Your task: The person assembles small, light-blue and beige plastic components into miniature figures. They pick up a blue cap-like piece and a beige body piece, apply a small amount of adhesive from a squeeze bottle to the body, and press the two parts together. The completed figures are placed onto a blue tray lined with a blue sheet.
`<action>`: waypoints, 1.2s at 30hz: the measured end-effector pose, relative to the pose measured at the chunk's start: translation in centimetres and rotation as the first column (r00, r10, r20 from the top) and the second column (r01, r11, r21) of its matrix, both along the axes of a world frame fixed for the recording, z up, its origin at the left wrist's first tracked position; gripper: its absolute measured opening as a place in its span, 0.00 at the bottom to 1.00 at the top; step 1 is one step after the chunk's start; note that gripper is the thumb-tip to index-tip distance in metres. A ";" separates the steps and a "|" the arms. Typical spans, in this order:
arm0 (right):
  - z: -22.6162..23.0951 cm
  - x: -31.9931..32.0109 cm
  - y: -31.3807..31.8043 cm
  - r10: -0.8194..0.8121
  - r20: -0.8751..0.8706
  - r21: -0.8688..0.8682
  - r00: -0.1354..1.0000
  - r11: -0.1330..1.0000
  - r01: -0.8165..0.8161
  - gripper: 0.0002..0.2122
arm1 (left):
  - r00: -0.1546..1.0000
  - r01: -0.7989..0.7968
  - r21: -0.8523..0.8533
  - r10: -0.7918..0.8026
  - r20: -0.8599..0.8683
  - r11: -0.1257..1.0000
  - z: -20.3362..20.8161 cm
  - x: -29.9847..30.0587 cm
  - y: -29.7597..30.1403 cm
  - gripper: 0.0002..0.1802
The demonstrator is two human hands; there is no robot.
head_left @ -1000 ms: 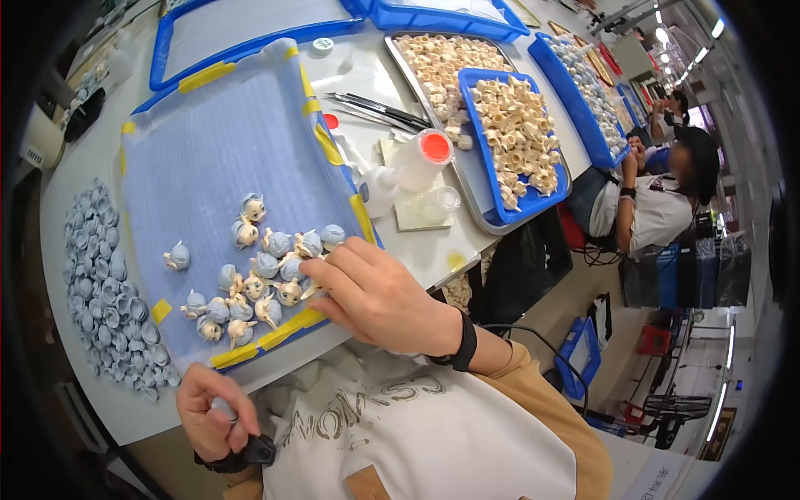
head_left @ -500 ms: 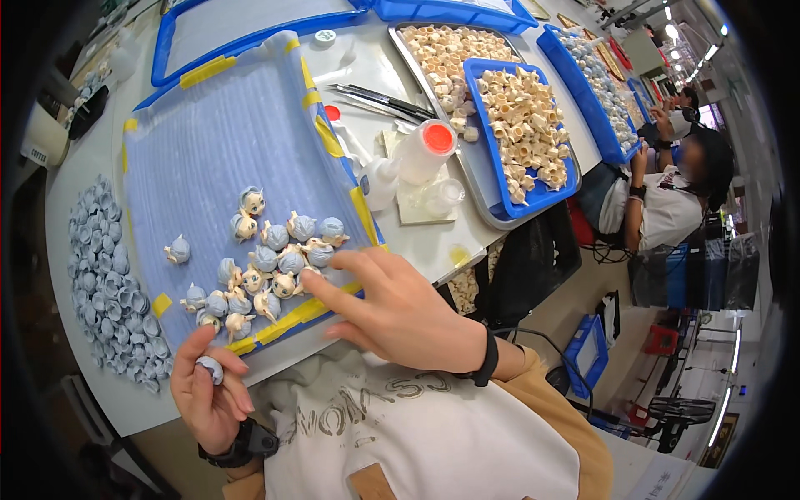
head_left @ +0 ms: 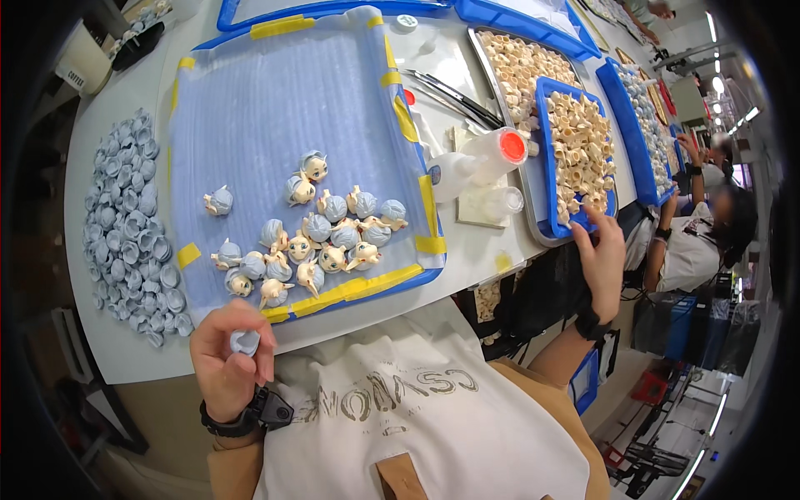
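My left hand (head_left: pixel 229 367), near the front edge of the table, pinches a pale blue doll hair shell (head_left: pixel 244 342) with its hollow side showing. At the near end of a small blue tray (head_left: pixel 546 167) is my right hand (head_left: pixel 602 258), its thumb and fingers apart and the fingertips by the cream doll face shells (head_left: pixel 575 137) heaped there. No piece shows in that hand. Several assembled doll heads (head_left: pixel 317 227), with cream faces and pale blue hair, lie on the cloth-lined tray (head_left: pixel 275 100) edged with yellow tape.
Loose blue hair shells (head_left: pixel 125 233) form a heap on the table at the left. Right of the lined tray stand a red-capped bottle (head_left: pixel 500 154), a white bottle (head_left: pixel 450 177) and black tweezers (head_left: pixel 454 96). A metal tray (head_left: pixel 483 42) holds more face shells. Another person (head_left: pixel 692 246) sits farther right.
My right hand has gone from the assembled heads to the small blue tray at the right. My left hand still holds the hair shell, now turned hollow side up. The view has shifted.
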State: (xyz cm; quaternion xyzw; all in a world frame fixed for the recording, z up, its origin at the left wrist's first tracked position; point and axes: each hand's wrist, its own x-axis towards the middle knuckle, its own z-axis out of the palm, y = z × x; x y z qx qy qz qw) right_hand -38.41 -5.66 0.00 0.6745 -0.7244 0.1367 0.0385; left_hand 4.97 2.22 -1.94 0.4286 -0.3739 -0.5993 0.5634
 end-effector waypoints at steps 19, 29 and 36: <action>-2.5 -0.3 -1.6 0.007 0.569 -0.094 0.822 0.994 0.056 0.14 | 0.985 0.163 0.060 -0.166 0.039 0.985 0.6 -0.3 -0.3 0.22; -2.4 -0.1 -1.1 -0.034 0.463 -0.237 0.886 0.958 0.160 0.07 | 0.983 0.180 0.038 -0.180 0.020 0.983 0.6 -0.1 -0.3 0.20; 1.9 9.4 1.7 0.439 0.832 -0.420 0.339 0.898 -0.132 0.16 | 0.928 0.364 0.067 -0.356 -0.112 0.929 1.5 -1.0 -0.8 0.19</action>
